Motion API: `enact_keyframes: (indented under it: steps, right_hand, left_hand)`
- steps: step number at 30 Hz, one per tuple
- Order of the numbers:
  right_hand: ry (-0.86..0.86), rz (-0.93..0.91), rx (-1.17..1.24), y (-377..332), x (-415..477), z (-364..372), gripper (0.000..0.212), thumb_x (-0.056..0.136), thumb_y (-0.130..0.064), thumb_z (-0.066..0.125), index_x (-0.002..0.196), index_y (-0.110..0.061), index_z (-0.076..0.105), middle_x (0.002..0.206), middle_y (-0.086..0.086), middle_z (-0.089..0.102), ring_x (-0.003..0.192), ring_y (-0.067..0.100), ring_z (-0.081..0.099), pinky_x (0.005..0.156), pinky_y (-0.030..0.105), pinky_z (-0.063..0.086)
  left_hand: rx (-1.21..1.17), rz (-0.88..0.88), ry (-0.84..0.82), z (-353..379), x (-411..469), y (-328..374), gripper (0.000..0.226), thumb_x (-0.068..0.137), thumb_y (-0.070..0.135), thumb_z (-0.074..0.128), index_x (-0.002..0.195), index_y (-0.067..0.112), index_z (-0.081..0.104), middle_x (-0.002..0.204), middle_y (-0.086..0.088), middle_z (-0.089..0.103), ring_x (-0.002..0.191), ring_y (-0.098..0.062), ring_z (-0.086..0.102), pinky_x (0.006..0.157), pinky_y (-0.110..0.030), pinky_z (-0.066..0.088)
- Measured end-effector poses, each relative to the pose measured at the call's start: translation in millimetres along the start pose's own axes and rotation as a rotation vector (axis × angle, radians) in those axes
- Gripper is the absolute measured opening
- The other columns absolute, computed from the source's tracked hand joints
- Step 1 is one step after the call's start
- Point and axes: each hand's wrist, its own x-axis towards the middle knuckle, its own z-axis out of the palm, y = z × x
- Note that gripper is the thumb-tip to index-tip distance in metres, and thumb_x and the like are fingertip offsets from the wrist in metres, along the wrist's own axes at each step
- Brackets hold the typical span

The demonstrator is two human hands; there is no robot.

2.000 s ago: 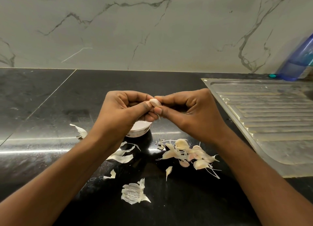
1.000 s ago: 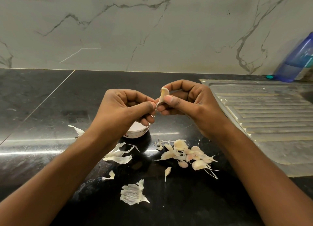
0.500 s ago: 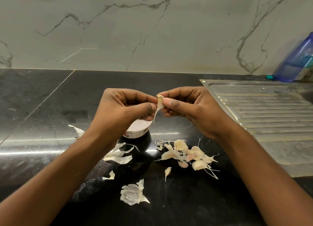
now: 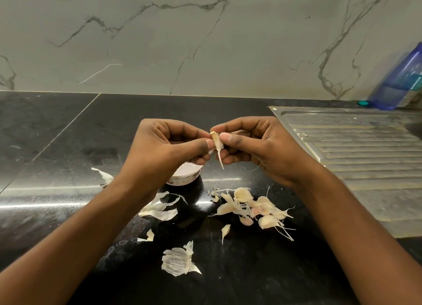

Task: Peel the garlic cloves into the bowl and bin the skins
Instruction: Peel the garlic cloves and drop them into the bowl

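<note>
Both hands are meeting above the black counter [image 4: 68, 144], the left hand [image 4: 169, 144] and right hand [image 4: 258, 147] each pinching one garlic clove [image 4: 216, 140] between thumb and curled fingers (a thin strip of skin is dangling from its lower end). The white bowl [image 4: 186, 175] is sitting at six o'clock from the left hand, partly hidden beneath it. Unpeeled cloves [image 4: 251, 208] are lying heaped at four o'clock from the bowl, loose skins [image 4: 178, 261] at six o'clock. A steel drainboard [image 4: 365, 149] is lying at three o'clock.
</note>
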Motion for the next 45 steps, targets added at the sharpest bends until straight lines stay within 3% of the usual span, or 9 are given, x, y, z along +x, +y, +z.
enact_keyframes:
  steps: [10, 14, 21, 27, 31, 39, 45]
  right_hand:
    - [-0.026, -0.055, -0.066, -0.8, -3.0, -1.3, 0.029, 0.092, -0.003, 0.073, 0.122, -0.003, 0.075, 0.102, 0.013, 0.081, 0.085, 0.021, 0.078, 0.079, 0.027, 0.063]
    - [-0.032, -0.065, -0.104, 0.6, -2.3, -0.6, 0.029, 0.093, 0.000, 0.072, 0.121, 0.001, 0.075, 0.101, 0.015, 0.081, 0.084, 0.022, 0.077, 0.079, 0.029, 0.064]
    - [-0.042, -0.072, -0.134, 3.0, -3.9, 0.5, 0.028, 0.093, 0.004, 0.072, 0.121, 0.006, 0.074, 0.103, 0.015, 0.081, 0.085, 0.024, 0.078, 0.081, 0.031, 0.065]
    - [-0.016, -0.071, -0.148, 1.5, -4.0, -2.8, 0.027, 0.094, 0.003, 0.072, 0.121, 0.004, 0.075, 0.104, 0.015, 0.081, 0.087, 0.025, 0.079, 0.080, 0.031, 0.065]
    - [-0.027, -0.067, -0.150, 1.8, -4.4, -2.2, 0.027, 0.093, 0.005, 0.073, 0.120, 0.006, 0.074, 0.102, 0.016, 0.081, 0.088, 0.026, 0.079, 0.079, 0.030, 0.065]
    - [-0.031, -0.079, -0.145, 1.8, -4.9, 1.8, 0.029, 0.091, 0.006, 0.075, 0.120, 0.008, 0.074, 0.102, 0.017, 0.081, 0.089, 0.028, 0.079, 0.082, 0.034, 0.066]
    - [-0.050, -0.085, -0.157, -2.1, -4.8, 3.7, 0.028, 0.093, 0.000, 0.076, 0.120, 0.004, 0.075, 0.104, 0.014, 0.081, 0.093, 0.029, 0.080, 0.085, 0.038, 0.066]
  left_hand:
    - [-0.014, 0.015, -0.028, -0.2, 0.1, -2.0, 0.021, 0.082, 0.017, 0.078, 0.094, 0.001, 0.080, 0.079, -0.016, 0.078, 0.069, -0.025, 0.076, 0.068, -0.025, 0.064]
    - [0.043, 0.060, -0.003, 2.1, 0.4, -7.2, 0.011, 0.087, 0.008, 0.079, 0.092, -0.002, 0.080, 0.076, -0.015, 0.078, 0.065, -0.024, 0.075, 0.065, -0.025, 0.063]
    - [0.162, 0.151, 0.038, 6.1, -2.0, -12.6, 0.006, 0.087, 0.009, 0.081, 0.086, 0.003, 0.080, 0.070, -0.012, 0.076, 0.062, -0.032, 0.074, 0.065, -0.037, 0.065]
    - [0.083, 0.121, -0.013, 4.5, -0.5, -9.2, 0.009, 0.086, 0.009, 0.080, 0.093, 0.003, 0.081, 0.078, -0.010, 0.079, 0.070, -0.026, 0.078, 0.070, -0.027, 0.064]
    - [0.075, 0.116, -0.032, 4.5, -0.2, -10.6, 0.011, 0.086, 0.007, 0.080, 0.094, 0.000, 0.080, 0.078, -0.012, 0.079, 0.071, -0.028, 0.078, 0.071, -0.029, 0.064]
    - [0.106, 0.134, 0.012, 5.4, -1.0, -13.6, 0.004, 0.088, -0.004, 0.078, 0.087, 0.000, 0.080, 0.072, -0.013, 0.077, 0.064, -0.028, 0.075, 0.066, -0.029, 0.062]
    - [0.147, 0.167, 0.040, 6.4, -1.6, -9.3, 0.004, 0.087, 0.003, 0.081, 0.083, 0.003, 0.079, 0.069, -0.010, 0.075, 0.059, -0.027, 0.071, 0.059, -0.029, 0.060]
